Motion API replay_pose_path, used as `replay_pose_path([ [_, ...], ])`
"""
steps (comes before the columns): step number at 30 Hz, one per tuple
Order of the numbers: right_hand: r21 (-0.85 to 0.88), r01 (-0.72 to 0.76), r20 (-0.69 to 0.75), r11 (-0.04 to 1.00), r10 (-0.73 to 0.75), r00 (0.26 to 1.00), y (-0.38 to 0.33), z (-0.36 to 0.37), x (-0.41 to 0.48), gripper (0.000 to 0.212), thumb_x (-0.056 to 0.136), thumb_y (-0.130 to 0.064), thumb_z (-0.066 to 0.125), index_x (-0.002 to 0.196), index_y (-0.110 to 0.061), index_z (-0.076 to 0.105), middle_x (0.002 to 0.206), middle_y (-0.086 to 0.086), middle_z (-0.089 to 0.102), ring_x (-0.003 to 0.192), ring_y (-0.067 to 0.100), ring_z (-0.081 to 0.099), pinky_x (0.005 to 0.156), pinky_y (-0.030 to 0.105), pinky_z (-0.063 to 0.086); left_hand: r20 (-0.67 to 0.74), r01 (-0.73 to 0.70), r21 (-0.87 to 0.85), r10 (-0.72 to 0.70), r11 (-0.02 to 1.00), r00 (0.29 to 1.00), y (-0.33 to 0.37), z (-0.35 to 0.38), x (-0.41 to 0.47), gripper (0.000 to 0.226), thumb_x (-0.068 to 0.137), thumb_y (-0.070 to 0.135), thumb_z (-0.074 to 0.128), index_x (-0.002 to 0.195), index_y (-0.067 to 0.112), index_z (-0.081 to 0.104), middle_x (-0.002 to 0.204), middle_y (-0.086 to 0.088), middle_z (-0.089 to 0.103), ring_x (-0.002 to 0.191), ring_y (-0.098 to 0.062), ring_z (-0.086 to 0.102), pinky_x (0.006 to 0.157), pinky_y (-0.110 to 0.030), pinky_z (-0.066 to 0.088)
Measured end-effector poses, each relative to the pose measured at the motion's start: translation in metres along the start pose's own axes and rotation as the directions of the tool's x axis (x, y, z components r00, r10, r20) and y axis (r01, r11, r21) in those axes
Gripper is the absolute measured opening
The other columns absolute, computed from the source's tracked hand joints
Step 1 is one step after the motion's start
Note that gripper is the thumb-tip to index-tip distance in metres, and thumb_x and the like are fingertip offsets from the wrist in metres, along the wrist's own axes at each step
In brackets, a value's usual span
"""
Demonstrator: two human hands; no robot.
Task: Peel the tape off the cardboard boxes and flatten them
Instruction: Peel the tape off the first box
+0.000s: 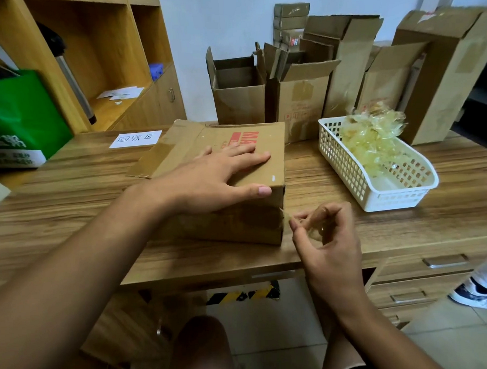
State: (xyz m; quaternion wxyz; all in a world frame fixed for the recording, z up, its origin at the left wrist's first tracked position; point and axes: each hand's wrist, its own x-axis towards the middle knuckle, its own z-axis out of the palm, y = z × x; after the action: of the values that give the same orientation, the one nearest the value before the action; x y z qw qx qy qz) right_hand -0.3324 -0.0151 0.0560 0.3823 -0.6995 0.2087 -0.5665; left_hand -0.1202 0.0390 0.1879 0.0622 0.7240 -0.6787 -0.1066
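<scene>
A brown cardboard box with red print lies on the wooden desk, one flap spread out at its far left. My left hand presses flat on its top, thumb over the near right edge. My right hand sits at the box's near right corner and pinches a strip of clear tape that still clings to that corner.
A white plastic basket with crumpled peeled tape stands to the right. Several open, upright boxes line the back of the desk. A paper label and a green bag are at the left. Desk drawers are lower right.
</scene>
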Motion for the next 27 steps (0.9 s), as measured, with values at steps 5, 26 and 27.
replay_pose_path([
  [5, 0.002, -0.002, -0.006, 1.0, 0.002, 1.0, -0.002, 0.011, -0.015, 0.027, 0.089, -0.021, 0.065, 0.091, -0.041, 0.046, 0.096, -0.011, 0.064, 0.102, 0.015, 0.069, 0.073, 0.031, 0.061, -0.06, 0.025, 0.011, -0.024, 1.0, 0.998, 0.004, 0.006, 0.004, 0.079, 0.077, 0.091, 0.03, 0.148, 0.062, 0.013, 0.165, 0.021, 0.009, 0.151, -0.002, 0.007, 0.122, -0.045, -0.001],
  [26, -0.186, 0.09, 0.125, 0.978, -0.067, 0.99, -0.023, 0.037, -0.021, 0.04, 0.085, 0.002, 0.068, 0.088, -0.029, 0.044, 0.084, -0.002, 0.052, 0.074, 0.01, 0.053, 0.065, 0.016, 0.048, -0.096, 0.049, 0.021, -0.047, 0.999, 0.994, 0.011, 0.01, 0.005, 0.084, 0.076, 0.09, 0.03, 0.151, 0.057, 0.017, 0.165, 0.019, 0.012, 0.151, -0.007, 0.012, 0.123, -0.054, 0.007],
  [27, -0.199, 0.103, 0.129, 0.975, -0.078, 0.989, -0.024, 0.039, -0.022, 0.042, 0.084, 0.005, 0.069, 0.088, -0.028, 0.044, 0.084, -0.003, 0.051, 0.073, 0.007, 0.051, 0.065, 0.009, 0.04, -0.094, 0.049, 0.021, -0.047, 0.999, 0.994, 0.011, 0.01, 0.005, 0.084, 0.075, 0.091, 0.029, 0.151, 0.057, 0.017, 0.165, 0.019, 0.012, 0.151, -0.007, 0.012, 0.124, -0.054, 0.007],
])
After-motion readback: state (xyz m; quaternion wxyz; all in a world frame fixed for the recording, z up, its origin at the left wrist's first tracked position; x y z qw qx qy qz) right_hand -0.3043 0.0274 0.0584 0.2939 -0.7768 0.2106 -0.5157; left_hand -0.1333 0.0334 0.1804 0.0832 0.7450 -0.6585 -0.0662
